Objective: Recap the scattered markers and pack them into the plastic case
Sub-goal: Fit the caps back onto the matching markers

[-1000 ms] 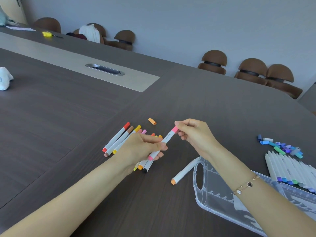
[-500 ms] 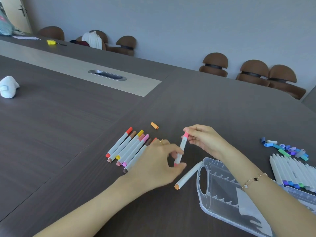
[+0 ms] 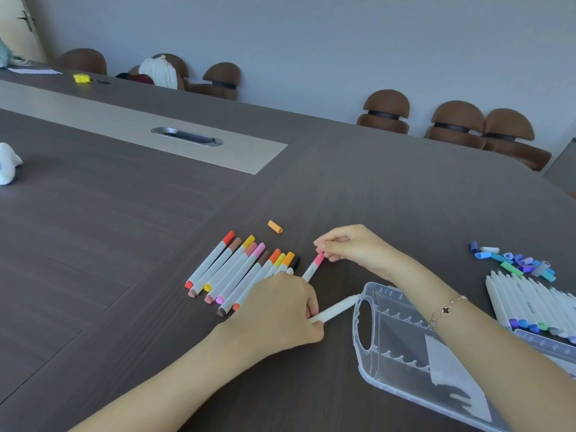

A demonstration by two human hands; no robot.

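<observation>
Under right hand [image 3: 352, 247], pink marker [image 3: 314, 266] slanting up-right.

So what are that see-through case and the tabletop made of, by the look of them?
The case looks like clear, slightly frosted hard plastic: the table shows through its walls, and it has moulded scalloped ridges and a cut-out handle. The tabletop looks like dark wood-grain veneer or laminate, matt, with fine streaks running along it; which of the two cannot be told. A paler strip runs down its middle.

A single head-worn wide-angle view looks forward and down across the worktop [image 3: 124, 244] from close above, tilted, with chairs [image 3: 386, 110] and wall far off toward 12 o'clock.
</observation>
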